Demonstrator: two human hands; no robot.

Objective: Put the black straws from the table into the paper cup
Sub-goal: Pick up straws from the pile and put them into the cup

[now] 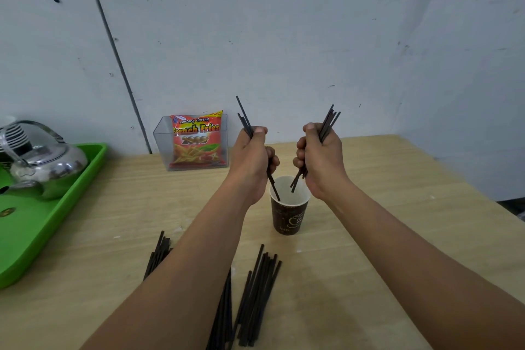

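Observation:
A brown paper cup (287, 216) with a white inside stands upright on the wooden table (369, 207). My left hand (251, 162) grips a small bundle of black straws (245, 119) above the cup's left rim, their lower tips inside the cup. My right hand (319, 160) grips another bundle of black straws (329, 121) above the right rim, lower tips also over the cup's mouth. Several loose black straws (257, 295) lie on the table near me, and another pile of black straws (159, 253) lies partly hidden under my left forearm.
A green tray (42, 224) holding a shiny metal kettle (42, 165) sits at the left. A clear plastic box (162, 139) with a red French fries packet (197, 139) stands against the pale wall behind the cup.

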